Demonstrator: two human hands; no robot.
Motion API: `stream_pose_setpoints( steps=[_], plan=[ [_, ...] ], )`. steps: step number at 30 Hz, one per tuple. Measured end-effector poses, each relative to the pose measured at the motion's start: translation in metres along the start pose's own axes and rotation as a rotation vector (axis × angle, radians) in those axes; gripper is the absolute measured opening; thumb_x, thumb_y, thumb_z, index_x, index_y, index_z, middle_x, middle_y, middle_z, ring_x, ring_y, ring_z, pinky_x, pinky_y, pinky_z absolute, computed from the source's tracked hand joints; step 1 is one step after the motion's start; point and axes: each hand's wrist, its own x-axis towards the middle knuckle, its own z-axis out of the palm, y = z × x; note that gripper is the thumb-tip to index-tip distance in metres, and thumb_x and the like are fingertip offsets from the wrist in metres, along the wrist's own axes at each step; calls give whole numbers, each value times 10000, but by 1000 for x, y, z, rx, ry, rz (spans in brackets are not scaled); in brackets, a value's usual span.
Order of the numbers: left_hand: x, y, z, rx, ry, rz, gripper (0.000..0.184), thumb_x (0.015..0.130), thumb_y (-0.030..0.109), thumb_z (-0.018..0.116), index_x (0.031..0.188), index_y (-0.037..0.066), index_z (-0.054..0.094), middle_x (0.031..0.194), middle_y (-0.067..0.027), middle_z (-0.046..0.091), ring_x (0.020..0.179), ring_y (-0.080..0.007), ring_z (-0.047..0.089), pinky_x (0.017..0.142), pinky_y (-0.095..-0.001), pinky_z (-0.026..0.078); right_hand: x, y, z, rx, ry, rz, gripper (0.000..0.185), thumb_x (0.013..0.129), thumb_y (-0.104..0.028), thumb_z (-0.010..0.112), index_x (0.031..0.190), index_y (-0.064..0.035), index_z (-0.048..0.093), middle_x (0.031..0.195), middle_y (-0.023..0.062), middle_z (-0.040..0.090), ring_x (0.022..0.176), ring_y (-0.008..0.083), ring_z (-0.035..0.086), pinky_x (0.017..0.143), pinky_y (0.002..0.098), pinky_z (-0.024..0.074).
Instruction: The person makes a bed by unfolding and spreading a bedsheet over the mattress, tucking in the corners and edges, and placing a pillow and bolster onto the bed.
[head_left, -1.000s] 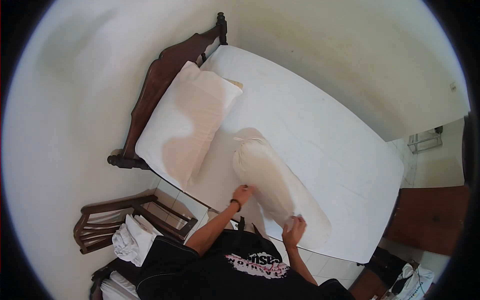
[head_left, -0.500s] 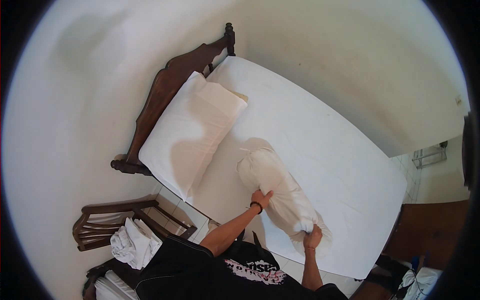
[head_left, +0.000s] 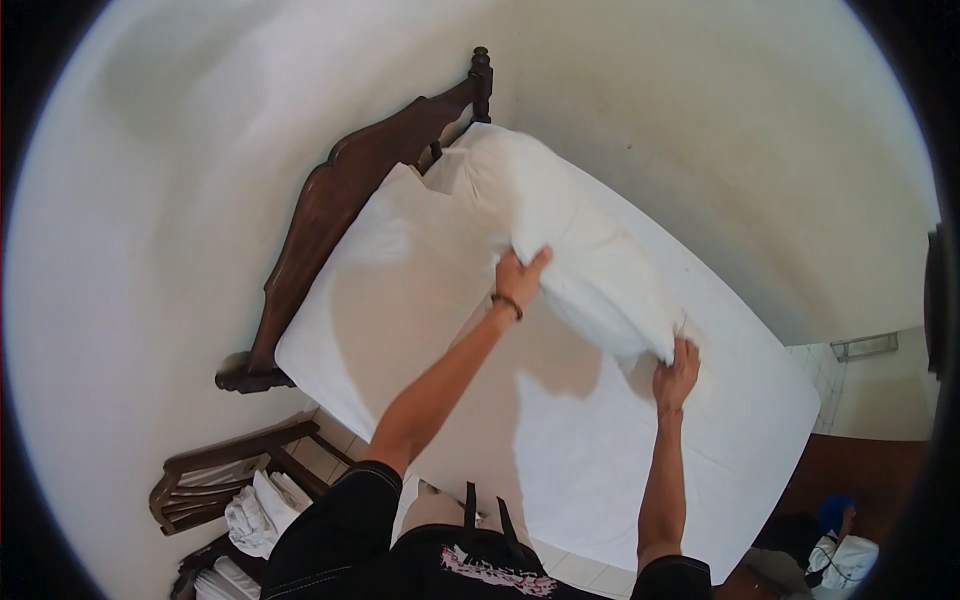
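Note:
A long white bolster is held out over the far side of the bed, its far end near the headboard post. My left hand grips its near side around the middle, thumb on top. At its right end, my right hand is closed on the gathered cloth. The white pillow lies against the headboard, left of the bolster, partly in shadow. Beneath all this spreads the white sheet of the mattress.
The dark wooden headboard stands at the left end. A wall runs along the bed's far side. Folded white cloth rests on a wooden chair at lower left. A brown wooden surface is at lower right.
Both my hands have carried the bolster away from me, from the near part of the bed to the far side by the wall. My arms are now stretched further out.

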Motion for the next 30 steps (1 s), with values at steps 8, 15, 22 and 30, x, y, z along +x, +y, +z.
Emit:
stream_pose_setpoints(
  steps=[8,15,22,30],
  plan=[
    [130,0,-13,-18,-30,-10,442,740,351,637,882,-62,573,747,-115,608,575,-173,583,474,-281,481,133,-16,78,30,93,-65,371,557,99,554,909,-17,536,900,118,541,885,314,484,767,382,394],
    [197,-9,-59,90,32,-51,408,753,316,626,876,-69,569,708,-116,597,524,-177,578,443,-278,483,167,-46,144,31,62,-179,427,549,37,607,964,-47,554,922,85,549,918,270,490,827,380,372],
    [193,-54,-87,430,165,-663,524,730,346,649,958,-100,496,786,-166,589,548,-187,588,454,-296,512,113,-41,228,5,-536,-176,784,666,-186,659,1321,-82,242,1389,126,178,1286,320,133,1019,484,149],
    [136,-92,-92,712,302,203,457,745,236,619,1062,-50,457,1059,-199,518,937,-273,544,779,-353,458,78,-46,188,117,-433,-97,719,699,-111,600,1327,-113,250,1388,156,170,1281,343,138,1012,488,154]
  ],
)
